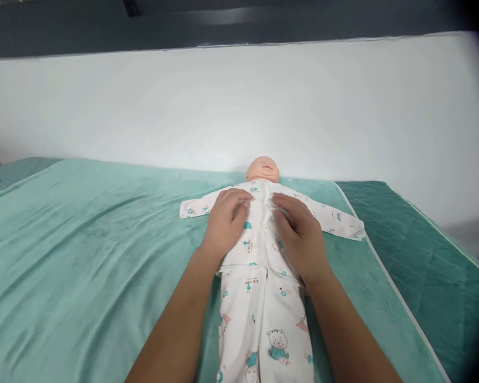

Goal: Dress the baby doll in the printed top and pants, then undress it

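A baby doll [262, 169] lies on its back on a teal blanket [83, 239], dressed in a white printed shirt [259, 234] and matching trousers [263, 330]. Both of my hands rest on the doll's chest. My left hand [224, 223] lies on the shirt's left front, fingers curled toward the button line. My right hand [299, 234] lies on the shirt's right front, fingers bent and pinching the fabric edge near the top. A white button [265, 228] shows between my hands. The shirt sleeves spread out flat to both sides.
The blanket covers a bed with a darker green quilted mattress [423, 266] showing at the right. A white wall [239, 106] stands right behind the doll's head. The bed's right edge drops off at far right.
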A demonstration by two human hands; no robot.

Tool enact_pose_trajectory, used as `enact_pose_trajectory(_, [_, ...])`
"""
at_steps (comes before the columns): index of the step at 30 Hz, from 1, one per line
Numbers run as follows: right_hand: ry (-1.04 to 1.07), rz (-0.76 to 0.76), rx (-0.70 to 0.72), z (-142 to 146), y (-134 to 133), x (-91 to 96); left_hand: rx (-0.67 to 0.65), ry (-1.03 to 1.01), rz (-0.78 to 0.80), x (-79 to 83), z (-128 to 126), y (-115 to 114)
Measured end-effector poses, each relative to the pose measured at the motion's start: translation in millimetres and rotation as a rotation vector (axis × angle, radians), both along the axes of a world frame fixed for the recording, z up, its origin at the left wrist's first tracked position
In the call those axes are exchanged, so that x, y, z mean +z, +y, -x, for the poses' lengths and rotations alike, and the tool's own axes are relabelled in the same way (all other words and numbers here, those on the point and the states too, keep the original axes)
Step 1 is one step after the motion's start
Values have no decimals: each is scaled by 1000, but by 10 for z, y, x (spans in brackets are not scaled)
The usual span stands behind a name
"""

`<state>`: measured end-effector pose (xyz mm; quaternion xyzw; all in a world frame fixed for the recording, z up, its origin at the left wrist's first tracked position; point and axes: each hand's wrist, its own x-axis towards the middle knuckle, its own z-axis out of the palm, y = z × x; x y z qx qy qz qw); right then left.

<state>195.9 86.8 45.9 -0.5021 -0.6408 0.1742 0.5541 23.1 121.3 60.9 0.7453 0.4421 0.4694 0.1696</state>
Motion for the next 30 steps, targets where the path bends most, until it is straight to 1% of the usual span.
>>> enact_pose_trajectory(3, [-84, 39, -34, 3, 31, -39, -73, 33, -66, -27, -27, 5])
enact_pose_trajectory(6, [-111, 63, -13, 2, 54, -55, -102, 46, -79, -54, -38, 8])
enact_pose_trajectory(12, [-93, 67, 9, -5, 64, -61, -114, 38, -53, -85, -42, 18])
enact_pose_trajectory(16, [-34, 84, -3, 1, 52, -44, -117, 30, -33, -83, -43, 20])
enact_pose_trajectory(21, [-5, 45, -16, 10, 44, -24, -120, -2, 1, -79, -43, 23])
enact_pose_trajectory(25, [-35, -14, 5, 3, 39, -26, -121, -23, 8, -81, -46, 30])
enact_pose_trajectory(30, [-71, -22, 18, 5, 32, -23, -125, -27, 1, -85, -46, 37])
